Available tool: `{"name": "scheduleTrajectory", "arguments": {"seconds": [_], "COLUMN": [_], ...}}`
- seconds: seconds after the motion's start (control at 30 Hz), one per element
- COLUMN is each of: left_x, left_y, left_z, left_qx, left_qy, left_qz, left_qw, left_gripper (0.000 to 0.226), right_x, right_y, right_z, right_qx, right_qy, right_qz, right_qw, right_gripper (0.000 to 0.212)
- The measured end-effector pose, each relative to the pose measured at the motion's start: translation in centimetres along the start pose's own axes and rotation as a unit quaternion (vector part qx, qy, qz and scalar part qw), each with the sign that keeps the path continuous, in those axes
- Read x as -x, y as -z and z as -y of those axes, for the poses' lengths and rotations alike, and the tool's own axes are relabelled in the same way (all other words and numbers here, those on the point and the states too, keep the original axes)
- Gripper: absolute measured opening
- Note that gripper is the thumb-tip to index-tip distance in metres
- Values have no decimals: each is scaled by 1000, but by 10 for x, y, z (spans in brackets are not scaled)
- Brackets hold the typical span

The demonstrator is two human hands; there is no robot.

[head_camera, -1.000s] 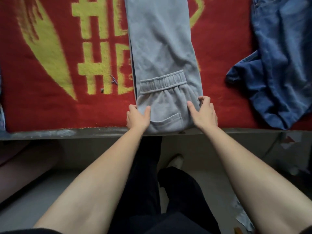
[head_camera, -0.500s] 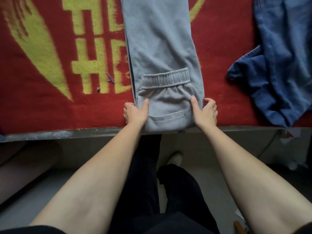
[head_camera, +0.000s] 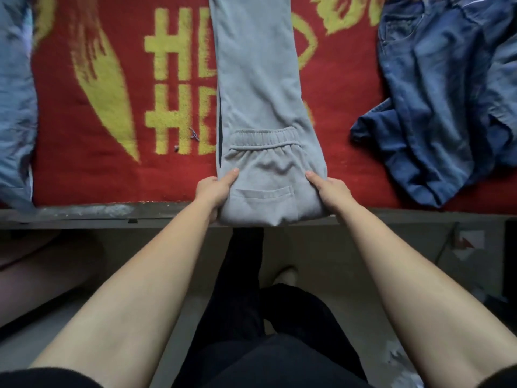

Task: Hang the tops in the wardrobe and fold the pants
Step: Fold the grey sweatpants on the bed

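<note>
My left hand [head_camera: 215, 190] and right hand [head_camera: 333, 190] each grip the grey pants [head_camera: 257, 79] at six o'clock, where uneven pulling could skew the fold.

Grey pants [head_camera: 260, 79] lengthwise (waistband folded over)

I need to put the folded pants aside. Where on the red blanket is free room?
Widest bare blanket lies between the light-blue cloth and the grey pants. A narrower strip runs between the pants and the jeans. Jeans crowd the right end.
</note>
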State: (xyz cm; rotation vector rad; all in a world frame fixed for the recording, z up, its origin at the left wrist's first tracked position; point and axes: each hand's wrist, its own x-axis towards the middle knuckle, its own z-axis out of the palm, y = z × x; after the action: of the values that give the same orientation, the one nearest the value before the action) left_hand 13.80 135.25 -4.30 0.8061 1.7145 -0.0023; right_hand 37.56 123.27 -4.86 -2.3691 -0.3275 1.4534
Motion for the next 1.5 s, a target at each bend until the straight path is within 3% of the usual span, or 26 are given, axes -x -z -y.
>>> {"name": "scheduleTrajectory", "arguments": {"seconds": [0.13,0.23,0.3,0.37,0.5,0.63,0.7,0.77,0.83,0.97,1.03,1.1,1.27,1.37,1.43,1.5], "left_x": [41,60,58,46,12,-38,-60,-80,-92,-108,-119,-127,-127,-121,-120,-124], "left_y": [0,6,14,23,37,34,26,16,6,-11,-13,-10,1,4,4,-1], "left_z": [28,25,8,-16,-76,-114,-115,-106,-100,-102,-100,-97,-91,-101,-115,-137], "left_qx": [25,6,9,27,147,218,135,-10,-78,-15,-74,-128,-112,-199,-274,-325], "left_qy": [106,155,151,143,126,23,-29,-91,-113,-75,-81,-88,-76,-73,-141,-288], "left_qz": [73,131,138,133,137,80,33,-3,-3,-3,-27,-36,18,-4,-72,-112], "left_qw": [991,979,979,980,971,972,990,996,991,997,994,987,991,977,948,894], "left_gripper": [49,10,26,27,32,42,53,61,66,68,65,60,52,71,89,86], "right_x": [41,54,52,44,13,-32,-50,-67,-75,-88,-97,-104,-95,-91,-95,-106], "right_y": [9,20,33,46,59,47,34,23,12,-6,-16,-25,-26,-18,-15,-12], "right_z": [-24,-23,-6,22,88,133,139,134,123,117,119,120,112,122,136,153], "right_qx": [-50,-60,-100,-148,-263,-369,-282,-47,157,323,396,443,463,453,427,409], "right_qy": [-100,-132,-130,-138,-143,-60,1,96,180,231,234,233,223,241,281,309], "right_qz": [70,94,114,138,129,83,18,-74,-102,-66,-24,-5,12,-26,-94,-137], "right_qw": [991,985,980,969,945,924,959,992,966,915,888,866,858,858,854,848], "right_gripper": [77,54,33,12,18,41,48,52,56,66,71,74,74,68,63,62]}}
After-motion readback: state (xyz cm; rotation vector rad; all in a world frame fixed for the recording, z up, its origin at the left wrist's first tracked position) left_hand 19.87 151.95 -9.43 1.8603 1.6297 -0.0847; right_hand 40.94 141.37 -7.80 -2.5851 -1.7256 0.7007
